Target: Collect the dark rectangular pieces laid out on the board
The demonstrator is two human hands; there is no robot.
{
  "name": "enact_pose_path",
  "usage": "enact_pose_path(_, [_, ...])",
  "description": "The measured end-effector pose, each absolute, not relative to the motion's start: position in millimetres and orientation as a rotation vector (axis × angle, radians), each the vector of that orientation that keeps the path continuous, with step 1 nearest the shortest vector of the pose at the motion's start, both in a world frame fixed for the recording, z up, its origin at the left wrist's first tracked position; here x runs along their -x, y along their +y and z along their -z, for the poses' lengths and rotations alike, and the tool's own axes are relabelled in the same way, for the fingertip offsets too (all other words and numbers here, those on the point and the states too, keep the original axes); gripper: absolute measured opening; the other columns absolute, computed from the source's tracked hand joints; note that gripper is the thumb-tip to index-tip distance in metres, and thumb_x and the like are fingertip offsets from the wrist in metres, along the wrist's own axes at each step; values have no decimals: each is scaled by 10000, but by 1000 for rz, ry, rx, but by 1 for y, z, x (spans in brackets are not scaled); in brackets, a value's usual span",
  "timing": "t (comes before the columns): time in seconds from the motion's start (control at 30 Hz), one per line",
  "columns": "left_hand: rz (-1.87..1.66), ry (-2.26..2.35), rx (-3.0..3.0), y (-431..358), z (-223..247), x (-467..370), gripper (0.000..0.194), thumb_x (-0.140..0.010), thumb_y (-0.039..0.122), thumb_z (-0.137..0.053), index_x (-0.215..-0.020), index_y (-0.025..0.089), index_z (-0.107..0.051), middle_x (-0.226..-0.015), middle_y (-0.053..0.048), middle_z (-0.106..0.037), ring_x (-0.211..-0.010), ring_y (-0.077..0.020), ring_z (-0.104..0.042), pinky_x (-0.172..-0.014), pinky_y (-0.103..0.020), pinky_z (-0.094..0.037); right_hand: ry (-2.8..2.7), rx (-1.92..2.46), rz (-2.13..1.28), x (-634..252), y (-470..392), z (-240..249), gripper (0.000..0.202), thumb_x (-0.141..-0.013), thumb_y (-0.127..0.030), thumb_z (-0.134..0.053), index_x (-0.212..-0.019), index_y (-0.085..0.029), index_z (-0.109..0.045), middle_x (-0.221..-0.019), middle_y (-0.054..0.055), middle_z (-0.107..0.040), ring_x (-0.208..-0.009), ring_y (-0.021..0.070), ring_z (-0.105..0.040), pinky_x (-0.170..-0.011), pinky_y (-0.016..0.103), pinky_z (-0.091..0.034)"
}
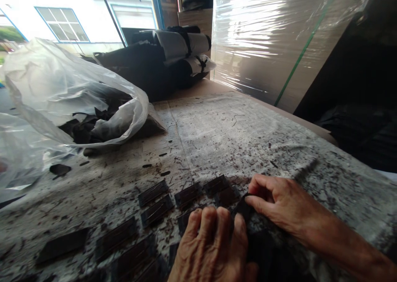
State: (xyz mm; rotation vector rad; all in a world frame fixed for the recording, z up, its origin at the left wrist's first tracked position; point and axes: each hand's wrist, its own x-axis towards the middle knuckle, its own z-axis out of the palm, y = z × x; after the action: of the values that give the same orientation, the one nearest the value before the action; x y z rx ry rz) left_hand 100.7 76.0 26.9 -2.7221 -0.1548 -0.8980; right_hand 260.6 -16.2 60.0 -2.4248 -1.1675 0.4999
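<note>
- Right hand (287,203): closed in a pinch, thumb and index finger gripping the black piece (244,205) at the hand's 9 o'clock.
- Left hand (214,240): fingers bent, knuckles up; thumb tip against the near end of the black piece. Whether the palm side grips anything cannot be told.
- All following directions are read from the left hand.
- Right hand: 2 o'clock, near.
- Black piece: between 1 and 2 o'clock, between the two hands.
- Dark rectangular pieces (155,192): laid out flat from 9 to 12 o'clock, some beside the fingers.
- Pale cloth (211,120): beneath the work, strewn with dark fragments (274,164).
- Clear plastic bag (40,65): between 10 and 11 o'clock, mouth open, dark scraps (82,129) inside.
- Bundled rolls (172,46): between 11 and 12 o'clock.
- Film-wrapped stack (257,46): 1 o'clock, crossed by a green strap (305,56).
</note>
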Motion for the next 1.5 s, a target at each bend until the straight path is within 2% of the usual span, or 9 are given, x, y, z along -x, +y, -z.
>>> enact_pose_path(0.23, [888,-165,2762,77,-26,-100,423,-858,500,-325,-935,352,-714,-795,23,-732,-653,-189,-633,-553,-280,-566,-1213,2358,-140,-261,-24,-53,155,-771,-155,-495,-849,-208,-618,-646,-15,-615,-546,142,-579,-529,241,-442])
enact_pose_path(0.33, [847,-183,2785,75,-27,-100,393,-832,526,-375,-963,355,-703,-825,35,-734,-683,-184,-642,-574,-277,-563,-1339,2175,115,-258,-36,-45,227,-835,-134,-426,-921,-185,-629,-827,48,-654,-725,174,-645,-666,276,-510])
enact_pose_path(0.47, [833,-159,2774,74,-30,-100,381,-797,546,-414,-947,348,-702,-820,48,-730,-708,-177,-655,-598,-277,-569,-1529,2017,256,-254,-48,-34,360,-846,-23,-380,-1042,-213,-614,-1017,55,-640,-952,172,-627,-838,290,-510])
enact_pose_path(0.67, [833,-192,2819,76,-33,-102,349,-772,535,-471,-940,329,-699,-793,40,-722,-688,-185,-656,-600,-278,-570,-1512,2084,-31,-262,-38,-34,247,-898,-125,-428,-1056,-175,-610,-984,76,-614,-889,188,-641,-802,347,-533])
enact_pose_path(0.77, [829,-177,2831,76,-30,-102,345,-760,538,-492,-928,320,-701,-753,41,-713,-631,-182,-642,-544,-273,-561,-1476,2150,-128,-266,-31,-37,178,-876,-148,-483,-964,-198,-631,-923,50,-609,-810,192,-653,-745,361,-530])
enact_pose_path(0.87, [866,-182,2840,74,-29,-102,360,-828,493,-406,-924,310,-700,-755,30,-715,-651,-188,-642,-562,-286,-559,-1416,2188,-205,-266,-29,-40,118,-851,-142,-522,-848,-215,-615,-850,16,-617,-759,174,-651,-696,316,-510])
enact_pose_path(1.0, [873,-171,2809,73,-32,-102,462,-891,451,-269,-924,312,-708,-785,24,-728,-672,-184,-653,-570,-287,-562,-1374,2192,-230,-265,-29,-46,115,-841,-153,-524,-788,-226,-596,-793,-4,-629,-716,152,-632,-668,271,-479])
enact_pose_path(1.2, [889,-162,2830,73,-31,-102,494,-915,415,-235,-915,292,-713,-790,7,-734,-715,-196,-669,-606,-304,-580,-1342,2248,-359,-267,-28,-52,126,-849,-182,-496,-769,-230,-580,-770,-6,-639,-715,157,-614,-663,269,-465])
enact_pose_path(1.5, [951,-162,2762,75,-37,-101,538,-926,370,-178,-886,288,-708,-781,7,-736,-727,-183,-673,-603,-293,-569,-1426,2308,-253,-270,-23,-45,111,-819,-153,-517,-757,-216,-584,-782,4,-618,-682,164,-632,-650,295,-488])
